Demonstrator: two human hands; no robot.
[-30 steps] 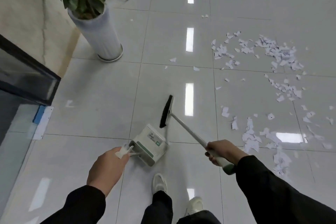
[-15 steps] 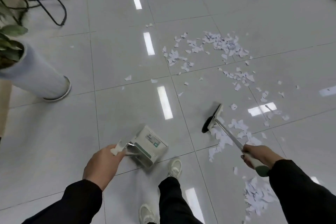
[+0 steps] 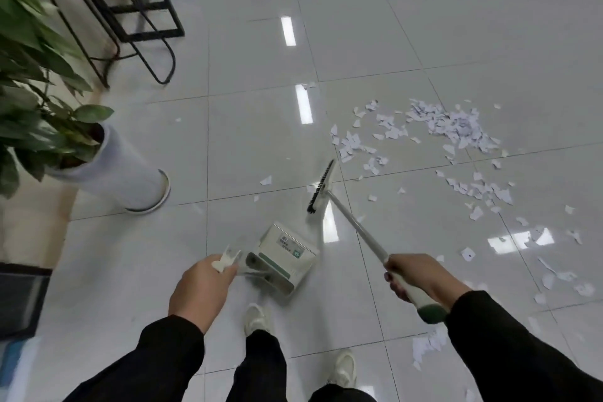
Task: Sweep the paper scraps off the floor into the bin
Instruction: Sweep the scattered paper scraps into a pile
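Observation:
White paper scraps (image 3: 456,127) lie scattered over the glossy tiled floor at the right, thickest at the far right, with a few more by my right arm (image 3: 427,344). My right hand (image 3: 416,276) grips the white, green-ended handle of a broom (image 3: 321,188), whose black bristle head sits just left of the nearest scraps. My left hand (image 3: 202,289) holds the handle of a white and green dustpan (image 3: 285,254), which is low over the floor in front of my feet.
A potted plant in a tall white pot (image 3: 120,176) stands at the left. Black metal furniture legs (image 3: 143,19) are at the far left. A dark panel (image 3: 19,300) borders the left edge. My white shoes (image 3: 257,318) are below the dustpan.
The view swung back to the left. The broom head moved from among the near scraps to a spot left of the farther scraps. The dustpan stays in my left hand.

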